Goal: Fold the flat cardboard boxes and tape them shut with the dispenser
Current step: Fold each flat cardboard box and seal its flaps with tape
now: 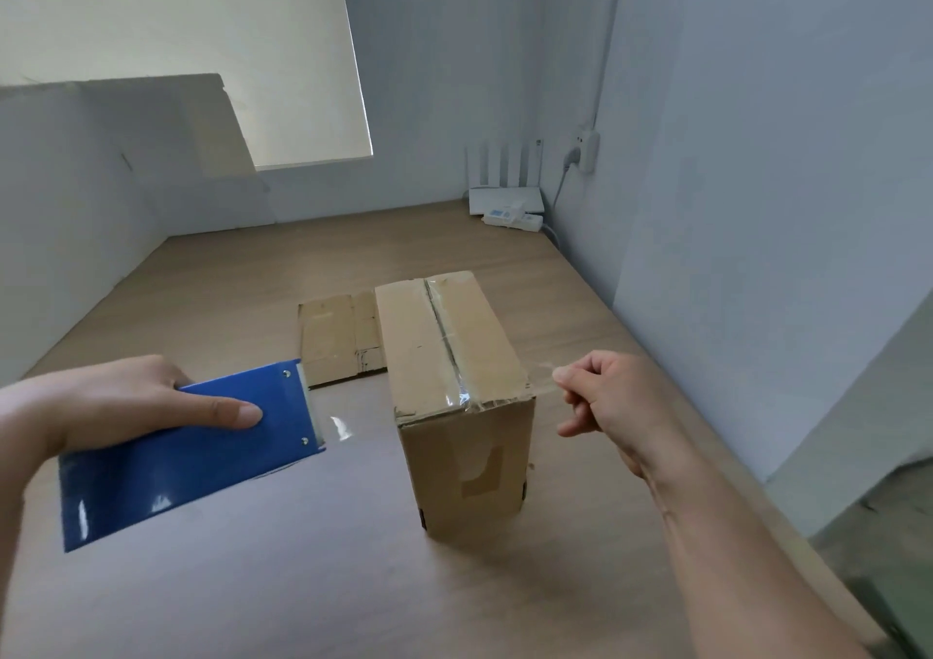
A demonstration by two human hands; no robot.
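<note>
Mid-bench, head view: we see upright brown cardboard box point(454, 355) on pale wooden bench point(303, 582), top seam taped. Light and stiff, we judge; grasp by side walls. Flat brown cardboard sheet point(335, 338) lies just behind it. Our left hand point(126, 406) grips glossy blue tape dispenser point(187, 451). Right hand point(606, 396) pinches thin, crinkly clear tape strip point(542, 373) at box's near corner.

2 bare hands, the left hand point(126, 401) and the right hand point(613, 396); the right forearm point(732, 532) is bare along its visible length; the left thumbnail point(248, 412) is short and rounded.

Wooden table point(252, 305) bears taped box point(449, 350), flat cardboard point(338, 335), router point(505, 199) and power strip point(515, 220).
</note>
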